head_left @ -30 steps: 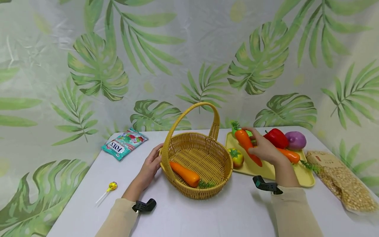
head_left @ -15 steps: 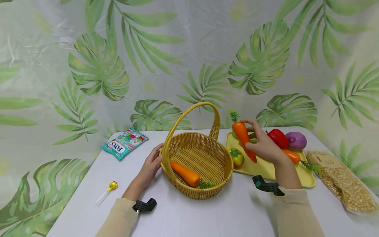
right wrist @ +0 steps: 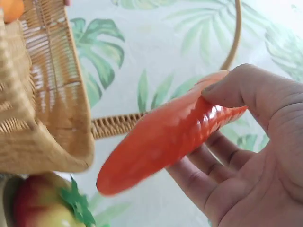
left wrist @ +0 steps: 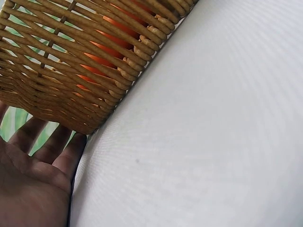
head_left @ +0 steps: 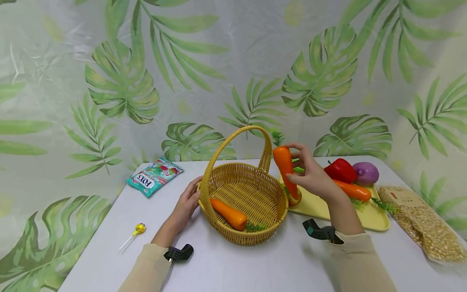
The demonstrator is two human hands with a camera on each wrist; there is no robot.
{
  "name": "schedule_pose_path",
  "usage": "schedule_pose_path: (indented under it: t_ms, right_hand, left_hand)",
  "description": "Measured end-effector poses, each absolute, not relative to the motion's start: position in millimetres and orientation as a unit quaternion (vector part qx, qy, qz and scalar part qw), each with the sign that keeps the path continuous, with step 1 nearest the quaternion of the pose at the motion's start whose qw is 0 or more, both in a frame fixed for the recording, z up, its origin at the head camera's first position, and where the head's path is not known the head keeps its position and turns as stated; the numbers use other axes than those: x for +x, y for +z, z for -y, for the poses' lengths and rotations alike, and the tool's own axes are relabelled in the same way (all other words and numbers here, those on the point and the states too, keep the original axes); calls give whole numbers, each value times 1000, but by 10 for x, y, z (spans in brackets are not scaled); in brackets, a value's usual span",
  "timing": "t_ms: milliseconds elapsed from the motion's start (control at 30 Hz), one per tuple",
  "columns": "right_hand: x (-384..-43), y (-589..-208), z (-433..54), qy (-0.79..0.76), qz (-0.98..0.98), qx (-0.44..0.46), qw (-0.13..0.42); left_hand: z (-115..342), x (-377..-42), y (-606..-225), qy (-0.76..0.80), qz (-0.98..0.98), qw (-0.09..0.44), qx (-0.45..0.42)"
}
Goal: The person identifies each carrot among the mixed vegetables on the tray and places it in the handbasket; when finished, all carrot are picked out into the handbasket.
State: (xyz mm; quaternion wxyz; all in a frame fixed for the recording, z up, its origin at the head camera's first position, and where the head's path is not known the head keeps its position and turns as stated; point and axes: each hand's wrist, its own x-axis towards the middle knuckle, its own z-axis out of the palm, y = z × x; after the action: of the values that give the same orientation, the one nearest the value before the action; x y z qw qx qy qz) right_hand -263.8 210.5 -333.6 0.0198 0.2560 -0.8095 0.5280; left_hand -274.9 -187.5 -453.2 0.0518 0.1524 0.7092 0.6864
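Currently, a glossy orange carrot with a feathery green top [head_left: 285,170] is pinched by the right hand [head_left: 311,175], the thumb being set on one side and the fingers on the other. It is held raised and tilted, leafy end up, over the near-left end of a pale yellow rectangular tray [head_left: 313,205], just to the right of a round honey-brown woven basket with a tall arched handle [head_left: 251,194]. The basket's outer left side is touched by the left hand [head_left: 186,203], whose fingers are seen slightly apart and fairly straight in the left wrist view; how firmly they are pressed cannot be told.

Inside the basket, a second orange carrot [head_left: 229,215] is laid along the near-left wall. On the tray, a red-and-yellow tomato with a green leafy cap [right wrist: 45,203] is partly covered by the raised carrot in the head view. Farther right, a third orange carrot [head_left: 352,191], a shiny red bell pepper [head_left: 341,170] and a rounded purple eggplant [head_left: 366,173] are grouped. Beside the tray, a clear bag of yellowish kernels [head_left: 423,227] is laid on the white table [head_left: 237,271].
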Motion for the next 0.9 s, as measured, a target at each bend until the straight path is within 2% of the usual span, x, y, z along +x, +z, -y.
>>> schedule_pose_path:
  t_ms: [533, 900]
  right_hand:
    - [-2662, -3426, -1742, 556, 783, 278, -12]
    - [-2669, -3564, -1511, 518, 806, 285, -11]
  left_hand:
    - [1879, -2747, -4526, 685, -710, 50, 154]
    - [1882, -2731, -4520, 686, -708, 52, 161]
